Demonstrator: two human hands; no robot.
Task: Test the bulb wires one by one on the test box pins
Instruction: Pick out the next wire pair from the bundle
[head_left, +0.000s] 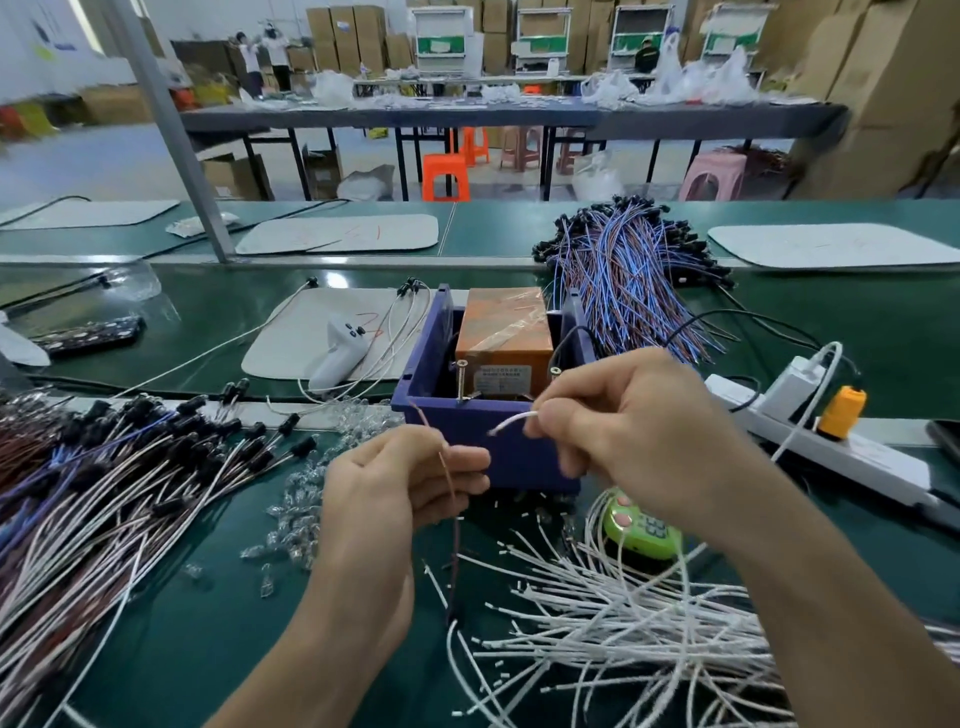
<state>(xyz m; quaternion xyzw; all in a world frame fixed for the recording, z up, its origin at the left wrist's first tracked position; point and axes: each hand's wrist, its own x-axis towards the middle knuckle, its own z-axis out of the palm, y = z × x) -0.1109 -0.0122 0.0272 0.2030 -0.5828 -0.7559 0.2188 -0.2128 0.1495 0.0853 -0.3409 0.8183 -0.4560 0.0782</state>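
A blue plastic bin (498, 441) holds an orange test box (506, 330); two screw pins (462, 379) stand at the bin's front rim. My left hand (395, 483) pinches a brown wire (451, 478) whose bare end points up toward the left pin. My right hand (628, 426) pinches a white wire (511, 422), its stripped tip aimed left, just below the pins. Neither wire end touches a pin. The brown wire hangs down below my left hand to a dark bulb holder.
Brown-and-white bulb wires with black holders (119, 478) are heaped at left, loose white wires (597, 623) at lower right, blue-and-brown ones (628, 270) behind. Clear bulbs (291, 514), a green timer (644, 530), a white power strip (831, 447) and a white handheld controller (337, 353) lie around.
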